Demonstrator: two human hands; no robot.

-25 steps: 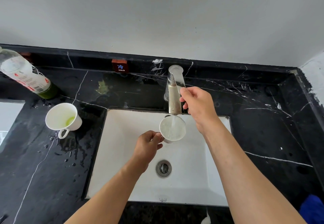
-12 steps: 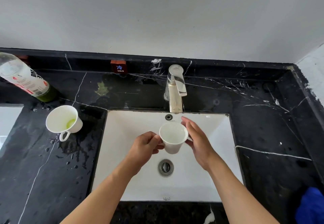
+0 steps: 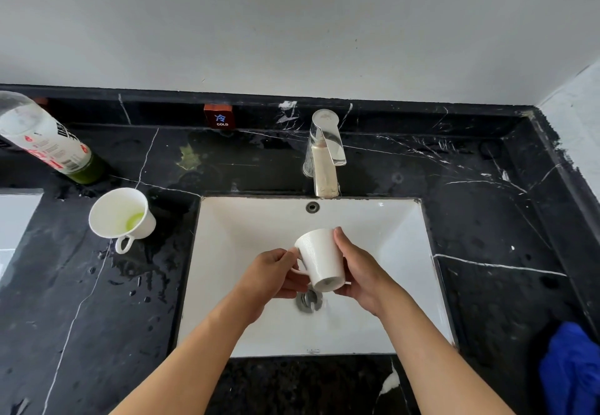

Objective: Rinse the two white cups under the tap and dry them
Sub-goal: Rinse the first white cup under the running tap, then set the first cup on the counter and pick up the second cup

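Having left the tap [image 3: 324,155], I am now tipping the rinsed cup [image 3: 321,260] mouth-away over the sink [image 3: 406,236], left hand [image 3: 269,280] pinching its handle, right hand [image 3: 363,275] fingers closed around its wall, draining it while the second cup [image 3: 118,215] is waiting, green-stained, on the counter [image 3: 97,317].

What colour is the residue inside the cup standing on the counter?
Pale green, pooled in the white handled cup; head view.

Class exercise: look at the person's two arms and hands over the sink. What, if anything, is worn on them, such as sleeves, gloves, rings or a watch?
Nothing is worn. The left hand and right hand are bare, with no gloves, rings or visible nail polish. Both forearms are uncovered up to the frame's bottom edge: no sleeve cuffs, watch or bracelets show. Fingernails look short.
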